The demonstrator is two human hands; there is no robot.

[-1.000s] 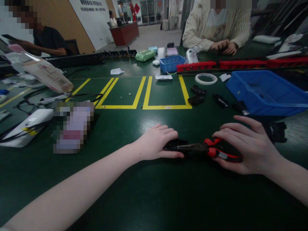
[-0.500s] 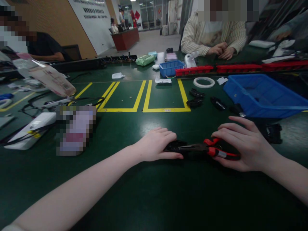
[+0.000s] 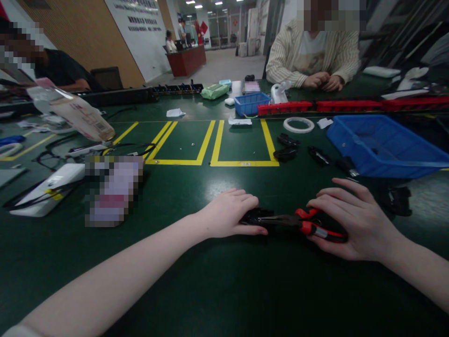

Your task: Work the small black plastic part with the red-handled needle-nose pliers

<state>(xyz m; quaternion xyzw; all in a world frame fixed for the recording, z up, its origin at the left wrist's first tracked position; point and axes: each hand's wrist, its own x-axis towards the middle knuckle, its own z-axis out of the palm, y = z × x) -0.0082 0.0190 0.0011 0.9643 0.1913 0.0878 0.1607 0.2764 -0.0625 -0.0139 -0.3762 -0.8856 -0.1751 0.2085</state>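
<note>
My left hand [image 3: 233, 213] is closed around a small black plastic part [image 3: 257, 216], and its palm hides much of that part. My right hand [image 3: 358, 222] grips the red and black handles of a pair of long-nose pliers [image 3: 310, 228]. The pliers point left, and their dark jaws reach the black part beside my left thumb. Whether the jaw tips pinch it I cannot tell. More black plastic parts [image 3: 318, 155] lie beyond my right hand, and another black piece [image 3: 398, 200] sits to its right.
A large blue bin [image 3: 389, 150] stands at the right, with a roll of white tape [image 3: 298, 124] near it. A smaller blue basket [image 3: 251, 103] is farther back. On the left lie a phone [image 3: 115, 192] and a white box with cables [image 3: 49, 189]. A person in a striped shirt [image 3: 314, 56] sits opposite.
The camera view has shifted slightly, so the scene sits a little lower and to the right. Both hands keep their grips, and the pliers stay against the black part.
</note>
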